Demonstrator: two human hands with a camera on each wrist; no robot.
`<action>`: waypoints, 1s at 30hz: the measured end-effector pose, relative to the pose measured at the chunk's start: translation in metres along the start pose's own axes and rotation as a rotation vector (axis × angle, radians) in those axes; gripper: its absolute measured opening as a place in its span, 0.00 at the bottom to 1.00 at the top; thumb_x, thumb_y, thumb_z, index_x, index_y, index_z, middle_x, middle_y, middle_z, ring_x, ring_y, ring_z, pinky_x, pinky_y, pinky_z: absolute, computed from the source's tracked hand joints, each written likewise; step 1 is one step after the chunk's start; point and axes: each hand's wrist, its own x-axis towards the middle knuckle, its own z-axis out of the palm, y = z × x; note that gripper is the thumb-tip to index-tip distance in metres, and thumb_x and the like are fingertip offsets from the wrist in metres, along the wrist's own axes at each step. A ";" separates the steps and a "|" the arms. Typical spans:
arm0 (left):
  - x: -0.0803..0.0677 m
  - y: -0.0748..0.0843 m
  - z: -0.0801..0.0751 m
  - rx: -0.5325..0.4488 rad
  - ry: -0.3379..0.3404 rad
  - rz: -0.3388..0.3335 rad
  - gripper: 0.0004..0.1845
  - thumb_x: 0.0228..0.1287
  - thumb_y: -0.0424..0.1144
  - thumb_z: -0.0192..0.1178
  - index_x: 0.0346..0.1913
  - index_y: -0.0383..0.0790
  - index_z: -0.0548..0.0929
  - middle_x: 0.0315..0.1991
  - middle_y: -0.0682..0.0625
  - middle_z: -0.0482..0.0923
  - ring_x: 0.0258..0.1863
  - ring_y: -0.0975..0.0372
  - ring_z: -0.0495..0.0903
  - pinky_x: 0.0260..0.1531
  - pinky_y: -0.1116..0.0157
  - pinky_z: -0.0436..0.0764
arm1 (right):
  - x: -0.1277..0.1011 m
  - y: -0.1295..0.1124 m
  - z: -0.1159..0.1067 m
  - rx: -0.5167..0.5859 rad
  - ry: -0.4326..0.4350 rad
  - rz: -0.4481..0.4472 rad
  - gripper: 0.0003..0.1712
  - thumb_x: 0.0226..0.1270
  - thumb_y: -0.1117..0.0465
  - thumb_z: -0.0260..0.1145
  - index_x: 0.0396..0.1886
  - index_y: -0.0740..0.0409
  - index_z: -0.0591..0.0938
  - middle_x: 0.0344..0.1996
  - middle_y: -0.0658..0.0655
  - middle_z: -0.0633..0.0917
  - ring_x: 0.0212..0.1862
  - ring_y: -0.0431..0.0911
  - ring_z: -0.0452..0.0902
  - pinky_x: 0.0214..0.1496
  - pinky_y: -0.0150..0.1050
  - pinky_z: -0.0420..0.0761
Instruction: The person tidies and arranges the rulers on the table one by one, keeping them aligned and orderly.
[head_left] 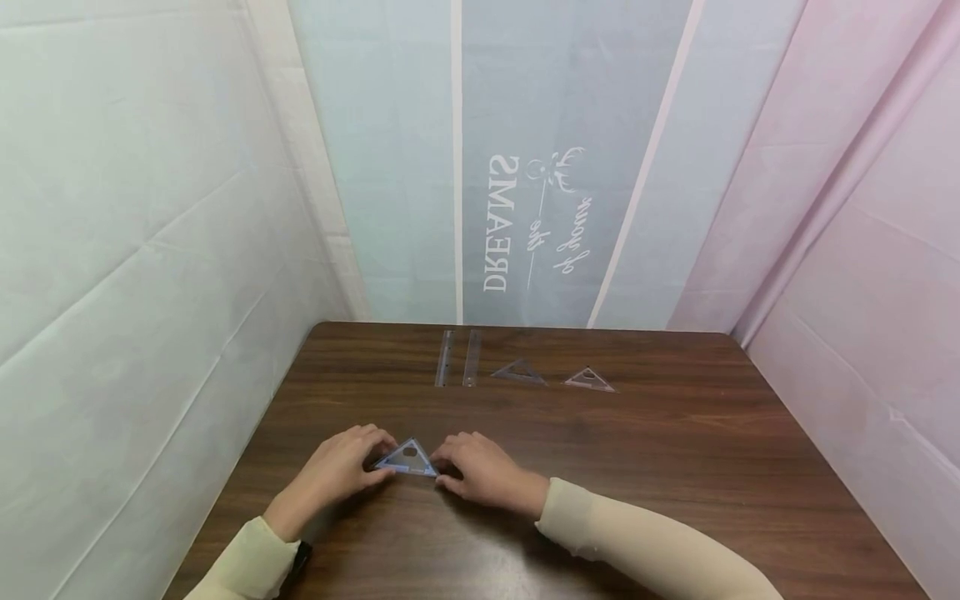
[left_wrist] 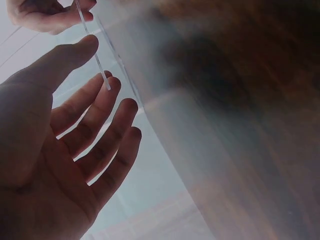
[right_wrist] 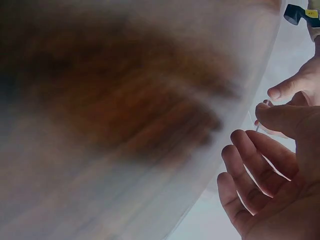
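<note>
Clear plastic set square (head_left: 407,457) held at both ends, near edge of wooden table (head_left: 675,467).

Head view: left hand (head_left: 341,467) pinches the set square's left corner and right hand (head_left: 480,471) its right corner, fingers curled round the edges; whether the piece rests flat or is tipped up cannot be told. Two clear rulers (head_left: 457,358) and two further triangles (head_left: 517,372) (head_left: 590,380) lie well apart at the far edge. Left wrist view: fingers (left_wrist: 107,120) lie fairly straight, thumb set against the thin plastic edge (left_wrist: 95,57). Right wrist view: thumb and forefinger nip the edge; other fingers (right_wrist: 250,165) relaxed. Risk, in my judgement: such light fingertip holds on smooth plastic could slip, dropping the piece onto the table; uneven pull could flex it.
</note>
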 end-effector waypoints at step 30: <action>-0.027 -0.003 0.004 0.016 -0.061 -0.044 0.17 0.59 0.53 0.81 0.43 0.55 0.84 0.47 0.61 0.80 0.46 0.60 0.82 0.34 0.60 0.82 | 0.007 -0.027 0.014 -0.147 -0.054 -0.006 0.15 0.72 0.47 0.77 0.54 0.42 0.91 0.42 0.41 0.82 0.39 0.35 0.71 0.39 0.30 0.69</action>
